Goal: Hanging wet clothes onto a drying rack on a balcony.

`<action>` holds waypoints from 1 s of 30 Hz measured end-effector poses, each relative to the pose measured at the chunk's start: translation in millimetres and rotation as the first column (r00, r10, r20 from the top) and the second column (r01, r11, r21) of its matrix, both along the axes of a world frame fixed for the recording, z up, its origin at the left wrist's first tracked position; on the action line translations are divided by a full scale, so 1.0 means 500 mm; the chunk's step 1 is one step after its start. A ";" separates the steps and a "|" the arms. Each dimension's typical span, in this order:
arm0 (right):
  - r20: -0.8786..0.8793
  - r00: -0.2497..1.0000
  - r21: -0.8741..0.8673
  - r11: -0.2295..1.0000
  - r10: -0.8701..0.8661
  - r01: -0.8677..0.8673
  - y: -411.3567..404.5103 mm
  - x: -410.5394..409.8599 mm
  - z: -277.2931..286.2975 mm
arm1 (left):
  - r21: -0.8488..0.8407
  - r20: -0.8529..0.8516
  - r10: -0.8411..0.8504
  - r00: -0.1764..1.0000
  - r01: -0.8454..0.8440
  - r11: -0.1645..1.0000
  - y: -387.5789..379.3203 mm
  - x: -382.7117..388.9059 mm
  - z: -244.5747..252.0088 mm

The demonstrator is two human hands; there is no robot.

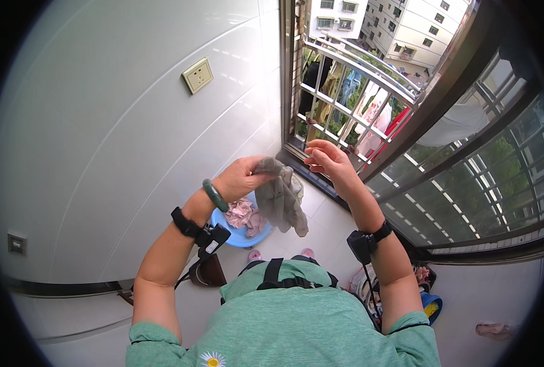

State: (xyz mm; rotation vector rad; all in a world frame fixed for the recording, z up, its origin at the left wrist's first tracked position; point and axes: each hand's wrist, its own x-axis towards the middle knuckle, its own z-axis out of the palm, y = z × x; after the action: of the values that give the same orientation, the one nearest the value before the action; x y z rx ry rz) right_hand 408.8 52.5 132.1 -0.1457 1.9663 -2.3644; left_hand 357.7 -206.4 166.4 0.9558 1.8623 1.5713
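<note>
My left hand (243, 176) grips a crumpled grey-green garment (279, 197) that hangs down from the fingers. A little to the right, my right hand (329, 160) is raised with curled, parted fingers and nothing in them, near the window frame. Below the left hand a light blue plastic basin (242, 236) stands on the tiled floor, holding pink cloth (244, 215). The garment hangs partly in front of the basin's right side.
An open window with metal bars (359, 101) lies ahead right, with clothes (375, 114) hanging outside. At left is a tiled wall with a socket (197, 75). A brown bin-like container (208, 271) stands at lower left; bags and a blue container (432, 306) stand at lower right.
</note>
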 end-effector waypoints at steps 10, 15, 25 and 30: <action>0.316 0.919 -0.156 0.969 0.235 -0.194 -0.081 -0.018 -0.215 | -0.127 -0.138 -0.049 0.989 0.032 0.991 -0.063 0.010 0.109; 0.187 0.926 -0.409 0.831 -0.328 0.377 0.083 -0.065 -0.136 | -0.163 -0.140 0.356 0.924 -0.376 0.912 -0.168 0.001 0.126; 0.050 0.888 -0.441 0.787 -0.458 0.431 0.273 -0.078 0.018 | -0.021 -0.250 0.524 0.814 -0.546 0.838 -0.251 -0.048 0.154; 0.020 0.859 -0.343 0.803 -0.512 0.487 0.300 -0.083 0.044 | 0.150 -0.100 0.511 0.854 -0.495 0.856 -0.222 -0.059 0.199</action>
State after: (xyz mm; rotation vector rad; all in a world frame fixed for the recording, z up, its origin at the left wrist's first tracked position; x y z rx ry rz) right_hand 367.4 202.5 154.0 0.3239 1.7716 -3.0617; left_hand 328.1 -317.5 266.0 0.6603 2.2701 1.9793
